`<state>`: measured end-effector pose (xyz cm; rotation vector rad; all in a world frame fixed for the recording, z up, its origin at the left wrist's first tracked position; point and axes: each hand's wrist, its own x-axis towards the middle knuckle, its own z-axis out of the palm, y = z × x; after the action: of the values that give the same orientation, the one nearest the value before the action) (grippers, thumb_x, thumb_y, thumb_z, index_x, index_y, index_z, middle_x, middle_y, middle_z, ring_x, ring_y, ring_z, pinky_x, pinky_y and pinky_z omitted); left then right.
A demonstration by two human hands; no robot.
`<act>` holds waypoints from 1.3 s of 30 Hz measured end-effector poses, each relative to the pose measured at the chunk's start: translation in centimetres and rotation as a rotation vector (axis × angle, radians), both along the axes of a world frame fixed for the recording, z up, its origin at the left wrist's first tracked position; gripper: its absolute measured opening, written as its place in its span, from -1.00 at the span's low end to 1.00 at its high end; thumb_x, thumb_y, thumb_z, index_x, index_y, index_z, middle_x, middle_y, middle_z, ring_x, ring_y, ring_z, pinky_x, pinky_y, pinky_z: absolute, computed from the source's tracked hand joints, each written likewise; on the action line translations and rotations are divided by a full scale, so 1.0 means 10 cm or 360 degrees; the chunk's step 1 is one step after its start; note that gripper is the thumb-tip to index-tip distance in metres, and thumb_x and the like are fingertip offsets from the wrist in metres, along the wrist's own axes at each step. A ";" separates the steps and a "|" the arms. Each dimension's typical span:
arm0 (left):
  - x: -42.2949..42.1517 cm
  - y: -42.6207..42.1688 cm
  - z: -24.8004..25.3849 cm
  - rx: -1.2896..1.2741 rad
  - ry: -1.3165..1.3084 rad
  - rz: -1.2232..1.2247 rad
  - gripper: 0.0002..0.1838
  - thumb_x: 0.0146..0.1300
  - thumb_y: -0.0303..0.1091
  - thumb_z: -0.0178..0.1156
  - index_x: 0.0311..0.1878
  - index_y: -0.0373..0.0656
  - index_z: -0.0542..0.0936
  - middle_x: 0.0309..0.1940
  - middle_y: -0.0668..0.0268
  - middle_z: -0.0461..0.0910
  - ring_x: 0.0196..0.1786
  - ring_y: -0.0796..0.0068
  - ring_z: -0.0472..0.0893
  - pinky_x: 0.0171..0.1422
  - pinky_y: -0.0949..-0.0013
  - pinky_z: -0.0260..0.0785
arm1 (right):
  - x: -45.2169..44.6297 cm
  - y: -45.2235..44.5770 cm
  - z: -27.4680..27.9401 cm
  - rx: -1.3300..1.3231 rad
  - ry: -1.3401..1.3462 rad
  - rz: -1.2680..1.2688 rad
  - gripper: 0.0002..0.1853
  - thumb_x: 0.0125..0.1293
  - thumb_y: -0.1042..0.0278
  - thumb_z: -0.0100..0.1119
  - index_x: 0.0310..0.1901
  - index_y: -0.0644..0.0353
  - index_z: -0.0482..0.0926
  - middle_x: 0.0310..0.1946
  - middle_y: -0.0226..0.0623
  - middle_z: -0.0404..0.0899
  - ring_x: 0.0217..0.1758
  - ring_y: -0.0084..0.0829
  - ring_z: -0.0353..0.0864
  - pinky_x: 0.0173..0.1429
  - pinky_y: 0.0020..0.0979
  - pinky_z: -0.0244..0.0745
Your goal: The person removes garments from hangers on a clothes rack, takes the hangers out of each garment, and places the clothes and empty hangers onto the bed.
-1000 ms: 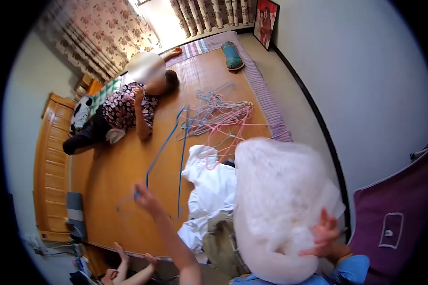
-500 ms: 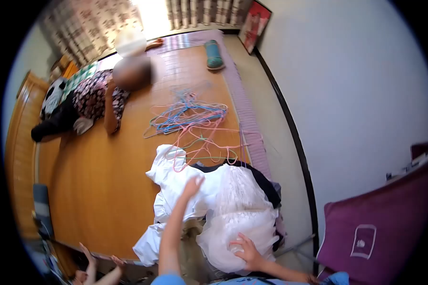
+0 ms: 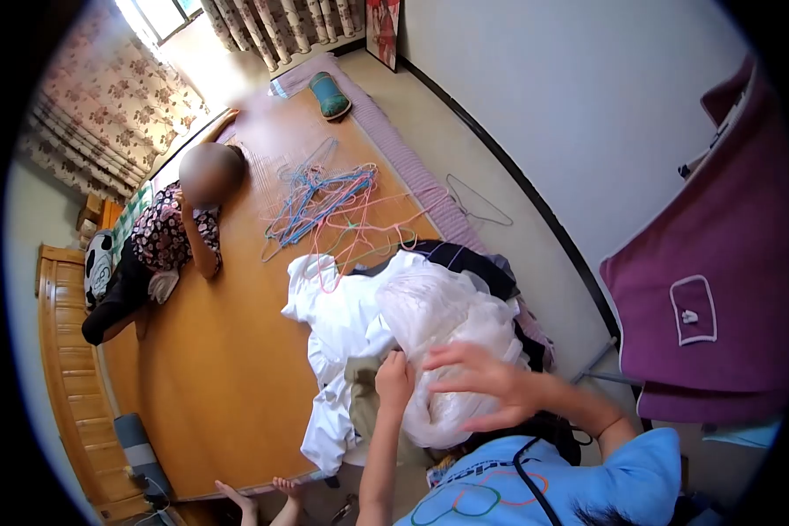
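Observation:
A sheer white dress (image 3: 451, 307) lies bunched on top of a pile of clothes at the near right corner of the bed. My left hand (image 3: 394, 383) is closed at the dress's left edge and appears to grip its fabric. Over the lower part of the dress, my right hand (image 3: 491, 386) has its fingers spread and holds nothing; whether it touches the cloth is unclear. To the left spreads a white garment (image 3: 333, 307). An olive garment (image 3: 364, 399) shows beneath my left hand, and dark clothing (image 3: 469, 263) sticks out behind the dress.
Pink, blue and green hangers (image 3: 337, 206) lie tangled beyond the clothes on the wooden bed mat (image 3: 210, 377). One hanger (image 3: 478, 202) is on the floor. Another person (image 3: 171, 223) reclines at far left. Someone's limbs (image 3: 263, 500) touch the near edge. A purple cover (image 3: 675, 280) hangs at right.
My left hand has come down from above the white garment and closed at the dress's edge. My right hand has lifted from the dress's lower part. The dress is more bunched; the view has turned.

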<state>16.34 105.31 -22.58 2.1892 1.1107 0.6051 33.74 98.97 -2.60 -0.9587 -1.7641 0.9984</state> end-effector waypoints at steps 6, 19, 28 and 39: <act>-0.40 -0.81 0.77 -0.0175 -0.0261 0.0298 -0.94 -0.12 -0.53 -0.12 -0.59 -0.29 0.22 -0.66 0.02 0.23 -0.56 0.02 0.29 -0.51 0.23 0.13 | -0.29 -0.78 1.44 0.0610 -0.0466 -0.0278 -0.77 -0.07 0.30 0.08 -0.29 0.04 0.46 -0.23 -0.44 0.43 0.00 -0.24 0.27 0.16 -0.09 -0.10; -0.91 -1.51 1.37 0.0039 -0.0183 0.0220 -0.58 -0.02 -0.36 0.01 -0.06 -0.35 0.27 -0.06 0.04 0.26 0.01 0.14 0.26 0.09 0.27 0.04 | -1.25 -1.64 1.52 0.0683 -0.0169 -0.0329 -0.81 -0.06 0.44 0.00 -0.32 0.14 0.34 -0.28 -0.30 0.36 -0.09 -0.27 0.34 0.03 -0.13 0.20; -0.43 -2.43 2.57 0.0009 -0.2323 -0.0026 -0.63 0.12 -0.25 -0.13 0.00 -0.19 0.27 -0.03 0.15 0.28 0.03 0.29 0.28 0.06 0.18 0.09 | -1.20 -2.25 1.61 0.0595 -0.0107 -0.0858 -0.74 0.00 0.46 -0.05 -0.26 0.31 0.21 -0.13 0.02 0.26 -0.02 -0.09 0.28 0.01 -0.04 0.23; 0.52 -2.81 3.05 0.0344 -0.2435 -0.0975 -0.68 0.05 -0.32 -0.08 -0.08 -0.15 0.31 -0.13 0.22 0.33 -0.07 0.36 0.33 -0.03 0.22 0.15 | -0.25 -2.89 1.58 0.0467 -0.0034 -0.0851 -0.77 0.05 0.46 -0.12 -0.19 0.16 0.30 0.03 0.02 0.12 0.15 -0.10 0.06 0.02 0.11 0.10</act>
<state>21.54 77.24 7.87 1.3332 -0.4156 1.6486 31.20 70.09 13.16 -1.1631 -1.4960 0.3795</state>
